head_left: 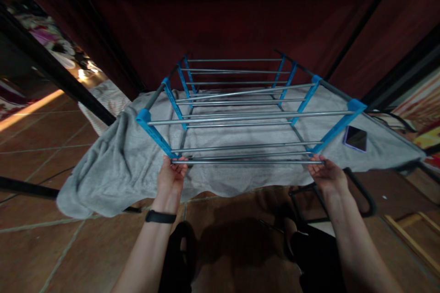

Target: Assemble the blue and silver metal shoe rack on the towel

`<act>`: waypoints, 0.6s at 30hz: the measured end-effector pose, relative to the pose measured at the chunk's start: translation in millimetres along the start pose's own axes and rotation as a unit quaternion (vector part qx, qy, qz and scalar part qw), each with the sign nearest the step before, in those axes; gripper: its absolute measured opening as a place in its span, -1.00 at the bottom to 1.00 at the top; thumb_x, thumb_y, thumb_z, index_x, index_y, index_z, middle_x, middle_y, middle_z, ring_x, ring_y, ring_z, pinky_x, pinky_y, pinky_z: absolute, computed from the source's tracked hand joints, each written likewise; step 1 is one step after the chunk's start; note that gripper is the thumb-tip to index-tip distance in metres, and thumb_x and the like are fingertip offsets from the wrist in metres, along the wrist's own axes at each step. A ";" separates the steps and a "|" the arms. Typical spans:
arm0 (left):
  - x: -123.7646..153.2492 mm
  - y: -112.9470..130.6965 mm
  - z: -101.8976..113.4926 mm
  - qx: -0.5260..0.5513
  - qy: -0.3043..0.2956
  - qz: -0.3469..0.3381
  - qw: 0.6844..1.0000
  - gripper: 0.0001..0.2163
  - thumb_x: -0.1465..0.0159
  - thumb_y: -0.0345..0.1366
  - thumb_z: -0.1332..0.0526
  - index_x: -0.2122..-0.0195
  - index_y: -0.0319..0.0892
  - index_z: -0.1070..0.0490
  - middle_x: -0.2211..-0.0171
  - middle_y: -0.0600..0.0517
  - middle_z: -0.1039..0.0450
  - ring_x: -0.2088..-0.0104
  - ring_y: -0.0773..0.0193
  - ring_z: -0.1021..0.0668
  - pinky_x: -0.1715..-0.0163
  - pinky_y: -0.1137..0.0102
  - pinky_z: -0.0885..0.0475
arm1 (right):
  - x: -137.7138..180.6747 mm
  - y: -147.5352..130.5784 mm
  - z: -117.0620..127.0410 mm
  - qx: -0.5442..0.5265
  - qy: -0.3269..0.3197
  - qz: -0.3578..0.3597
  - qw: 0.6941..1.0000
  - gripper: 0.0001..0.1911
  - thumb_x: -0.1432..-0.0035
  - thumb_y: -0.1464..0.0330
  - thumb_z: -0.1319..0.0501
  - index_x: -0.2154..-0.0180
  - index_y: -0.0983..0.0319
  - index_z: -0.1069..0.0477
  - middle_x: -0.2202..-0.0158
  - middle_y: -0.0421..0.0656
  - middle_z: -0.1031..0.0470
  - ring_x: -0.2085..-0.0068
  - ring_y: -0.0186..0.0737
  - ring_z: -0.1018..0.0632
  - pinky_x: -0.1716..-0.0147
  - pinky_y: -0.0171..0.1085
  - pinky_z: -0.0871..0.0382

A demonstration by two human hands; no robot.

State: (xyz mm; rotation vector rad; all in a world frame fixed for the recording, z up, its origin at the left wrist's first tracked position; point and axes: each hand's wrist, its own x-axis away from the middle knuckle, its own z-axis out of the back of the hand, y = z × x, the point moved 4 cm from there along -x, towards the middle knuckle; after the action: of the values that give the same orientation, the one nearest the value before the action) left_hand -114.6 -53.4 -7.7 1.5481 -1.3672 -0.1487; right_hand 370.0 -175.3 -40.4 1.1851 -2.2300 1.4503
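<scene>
A long thin metal tube (pixel 247 162) runs level across the front of a rack (pixel 335 133) made of grey tubes and blue plastic side pieces. At the tube's left end, my left hand (pixel 172 173) has its fingers closed around it, palm up. Its other end rests in the curled fingers of my right hand (pixel 328 175). The rack lies on a grey blanket (pixel 137 142), with several crossbars joining its two sides. Whether the held tube touches the lower blue pieces, I cannot tell.
A phone (pixel 355 138) lies on the blanket right of the rack. Behind stands a dark red panel (pixel 227 18). Black metal bars (pixel 51 68) cross the left side, and a black chair frame (pixel 360 192) is below right. The floor is brown tile (pixel 30 242).
</scene>
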 end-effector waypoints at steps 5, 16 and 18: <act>-1.2 -1.1 1.6 0.003 0.014 0.008 1.000 -0.64 -0.43 -0.21 0.02 0.47 -0.22 -0.34 0.56 0.01 -0.44 0.54 0.33 -0.53 0.61 0.51 -0.40 | 0.5 0.4 -1.2 0.018 -0.009 0.003 1.000 -0.80 -0.19 0.50 0.02 0.36 0.24 -0.35 0.28 -0.14 -0.48 0.33 -0.30 -0.50 0.41 -0.30 -0.47; -1.9 1.6 2.7 0.002 0.036 0.047 0.998 -0.53 -0.45 -0.14 0.20 0.49 -0.21 -0.32 0.55 -0.04 -0.42 0.52 0.27 -0.54 0.60 0.46 -0.38 | 2.0 1.7 -4.3 0.033 -0.015 -0.006 0.999 -0.77 -0.20 0.50 0.06 0.36 0.23 -0.34 0.29 -0.14 -0.50 0.35 -0.30 -0.53 0.48 -0.30 -0.50; -1.8 2.4 3.3 0.005 0.037 0.054 0.998 -0.51 -0.45 -0.13 0.23 0.47 -0.21 -0.32 0.54 -0.06 -0.42 0.51 0.25 -0.54 0.60 0.44 -0.38 | 0.5 2.0 -3.6 0.030 -0.020 -0.007 0.999 -0.78 -0.20 0.50 0.06 0.35 0.22 -0.33 0.29 -0.14 -0.50 0.36 -0.31 -0.54 0.49 -0.30 -0.51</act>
State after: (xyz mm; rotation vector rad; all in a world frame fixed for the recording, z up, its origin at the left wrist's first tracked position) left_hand -119.0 -53.5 -8.4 1.4699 -1.3915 -0.0178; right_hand 367.4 -172.2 -39.7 1.2569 -2.2136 1.5118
